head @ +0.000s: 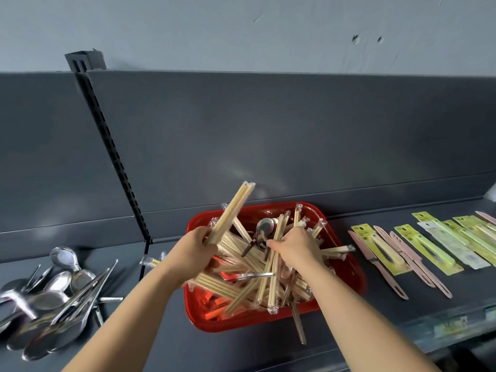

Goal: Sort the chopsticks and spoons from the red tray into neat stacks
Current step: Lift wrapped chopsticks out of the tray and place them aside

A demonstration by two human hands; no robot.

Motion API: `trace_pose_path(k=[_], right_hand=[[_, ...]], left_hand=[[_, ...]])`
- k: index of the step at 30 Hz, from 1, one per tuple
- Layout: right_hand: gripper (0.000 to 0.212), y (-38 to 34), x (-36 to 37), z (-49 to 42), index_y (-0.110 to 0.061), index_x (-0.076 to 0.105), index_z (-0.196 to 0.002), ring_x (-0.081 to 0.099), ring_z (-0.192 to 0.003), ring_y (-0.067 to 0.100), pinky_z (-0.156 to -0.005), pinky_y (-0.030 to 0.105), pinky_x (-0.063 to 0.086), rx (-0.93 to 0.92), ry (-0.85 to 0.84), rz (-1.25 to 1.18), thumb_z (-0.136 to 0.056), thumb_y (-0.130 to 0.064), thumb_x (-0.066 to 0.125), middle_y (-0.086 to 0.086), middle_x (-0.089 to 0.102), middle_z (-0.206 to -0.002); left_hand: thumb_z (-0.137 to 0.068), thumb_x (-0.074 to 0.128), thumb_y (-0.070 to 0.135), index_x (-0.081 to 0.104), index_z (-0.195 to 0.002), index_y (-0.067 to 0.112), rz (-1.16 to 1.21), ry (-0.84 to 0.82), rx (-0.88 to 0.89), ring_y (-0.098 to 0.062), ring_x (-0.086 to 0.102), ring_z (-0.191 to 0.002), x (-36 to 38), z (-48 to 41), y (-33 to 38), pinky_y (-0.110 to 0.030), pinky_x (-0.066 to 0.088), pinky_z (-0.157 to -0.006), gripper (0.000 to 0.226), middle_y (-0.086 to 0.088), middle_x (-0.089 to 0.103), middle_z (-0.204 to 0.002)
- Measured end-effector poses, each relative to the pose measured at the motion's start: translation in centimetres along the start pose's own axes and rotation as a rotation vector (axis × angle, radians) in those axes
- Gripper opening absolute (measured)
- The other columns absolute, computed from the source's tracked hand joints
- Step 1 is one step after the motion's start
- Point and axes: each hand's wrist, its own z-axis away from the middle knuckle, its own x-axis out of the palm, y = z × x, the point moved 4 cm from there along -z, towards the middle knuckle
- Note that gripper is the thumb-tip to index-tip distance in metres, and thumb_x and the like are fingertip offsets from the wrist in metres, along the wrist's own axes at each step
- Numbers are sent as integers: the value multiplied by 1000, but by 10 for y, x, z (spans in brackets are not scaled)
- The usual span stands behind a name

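A red tray [354, 275] sits on the dark shelf, full of wrapped wooden chopsticks [228, 285] lying criss-cross with a few metal spoons [264, 226] among them. My left hand [193, 251] grips a bundle of wrapped chopsticks [236, 205] that points up and to the right above the tray's left side. My right hand [298, 245] reaches into the middle of the tray and pinches chopsticks [271, 272] in the pile. A heap of metal spoons [53, 299] lies on the shelf at the left.
A row of packaged knives and peelers in yellow-green cards and pink ones [418, 253] lies on the shelf to the right of the tray. One wrapped chopstick pair [151, 261] lies by the black shelf upright [118, 157]. The shelf's back panel rises close behind.
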Motion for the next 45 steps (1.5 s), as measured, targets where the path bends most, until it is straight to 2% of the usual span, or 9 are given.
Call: trace_pose_path(k=[3,8,11,15,20,24,30,35,45], right_hand=[[40,-1,3,-4,-13,54,-65,58,-38,12,-46,22,41,42,-54,-49,-83,-44,70,-5,56,-43],[31,6,5,-5,-8,67,-73,55,-44,13,-50,26,44,73,-77,-287,-82,-38,71,-2,57,-52],[29,2,-9,0,-10,65,-83,41,-43,9,-46,26,34,-65,-4,-404,-88,-38,60,-3,50,-58],[26,-24,-17,12,-17,57,-87,40,-53,12,-53,30,35,-242,-161,-398,-95,-37,43,-1,46,-67],[17,-57,16,26,-17,49,-81,37,-52,10,-47,25,29,-373,-354,-206,-93,-30,48,-1,45,-71],[18,-62,35,30,-20,43,-73,33,-47,8,-46,25,26,-420,-387,-127,-85,-28,55,-6,38,-62],[14,-69,44,40,-25,52,-78,42,-47,4,-51,25,36,-421,-492,-178,-76,-22,65,-11,49,-61],[24,-83,44,38,-18,57,-103,61,-74,16,-67,30,47,-436,-462,-161,-82,-25,65,1,64,-88],[36,-88,43,8,-15,50,-69,49,-52,12,-44,25,33,-268,-191,158,-74,-38,78,-3,53,-63]], left_hand=[[-90,50,5,55,-94,10,11,49,30,-17,61,-56,-11,7,-4,-34,48,-55,8,-7,70,-84],[-87,63,20,63,-83,14,-18,160,61,-11,51,-49,-28,19,-15,-31,42,-52,7,-4,68,-67],[-76,76,30,55,-69,20,-90,349,21,-10,42,-44,-43,27,-23,-27,31,-45,25,1,53,-53],[-68,84,36,46,-72,23,-141,526,-95,-17,41,-49,-57,37,-46,-27,26,-44,41,-4,48,-70],[-65,86,39,53,-88,20,33,466,-226,-15,54,-52,-48,36,-69,-25,34,-44,44,0,62,-70],[-74,83,27,64,-80,9,221,394,-224,-8,40,-34,-37,26,-79,-22,33,-40,27,5,52,-43],[-82,74,13,67,-81,7,314,333,-168,-13,49,-47,-37,25,-82,-27,44,-48,10,1,59,-51],[-83,69,14,66,-82,7,297,393,-158,-15,46,-47,-60,37,-87,-30,42,-50,7,0,56,-51],[-88,63,14,62,-87,7,343,446,-120,-15,45,-49,-67,34,-85,-30,41,-51,7,-1,54,-55]])
